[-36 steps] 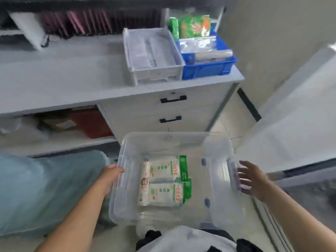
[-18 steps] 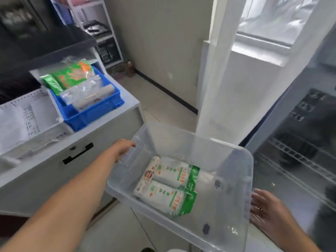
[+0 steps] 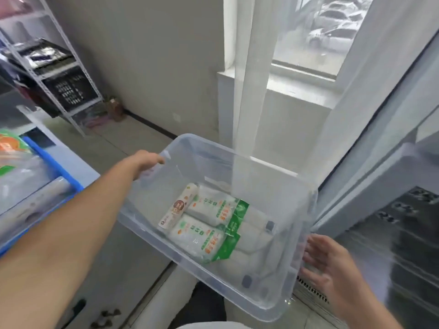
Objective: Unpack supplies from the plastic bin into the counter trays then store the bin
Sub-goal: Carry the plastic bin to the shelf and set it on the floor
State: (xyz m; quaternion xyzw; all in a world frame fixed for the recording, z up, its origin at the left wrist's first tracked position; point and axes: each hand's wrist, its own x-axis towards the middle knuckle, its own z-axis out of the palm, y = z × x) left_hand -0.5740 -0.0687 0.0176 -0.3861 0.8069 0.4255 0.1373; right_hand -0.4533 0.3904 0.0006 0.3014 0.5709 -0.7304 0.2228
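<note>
I hold a clear plastic bin (image 3: 280,300) in the air in front of me, one hand at each short end. My left hand (image 3: 146,160) grips the far-left end of its rim. My right hand (image 3: 325,262) presses against the near-right end, fingers spread under the rim. On the bin's floor lie two white and green supply packs (image 3: 209,224) side by side, with a slim white roll pack (image 3: 179,207) along their left edge. At the left edge is the blue counter tray (image 3: 59,174), holding clear-wrapped packs and an orange and green pack.
The grey counter cabinet (image 3: 78,160) with dark drawer handles stands at the left. A metal shelf rack (image 3: 59,86) with a black crate is at the back left. A white curtain and a window sit straight ahead. A glass-door cooler (image 3: 392,233) fills the right side.
My view has swung right, away from the counter trays toward the window and cooler. The bin has come up and turned with me, both hands still at its ends.
</note>
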